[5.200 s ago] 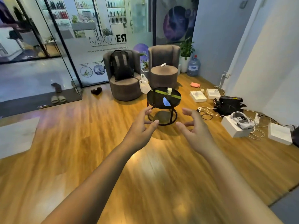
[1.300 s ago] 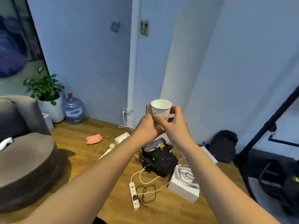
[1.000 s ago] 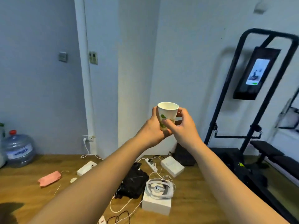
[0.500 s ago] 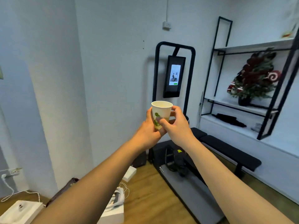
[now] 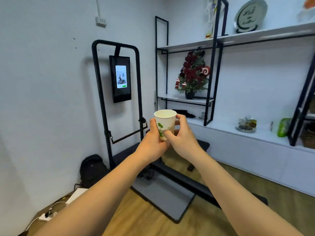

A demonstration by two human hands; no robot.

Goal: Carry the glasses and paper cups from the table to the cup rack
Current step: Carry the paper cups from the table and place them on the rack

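at chest height, close in: left hand [image 5: 151, 143] and right hand [image 5: 183, 138] both wrapped round upright paper cup [image 5: 165, 124] | light, thin-walled, likely crushable; best held low, gently | beyond: treadmill [image 5: 163, 198], shelf unit [image 5: 211, 99]

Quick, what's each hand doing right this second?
Left hand: fingers curled round the paper cup, holding it upright.
Right hand: also gripping the same cup, thumb on its front, fingers behind.
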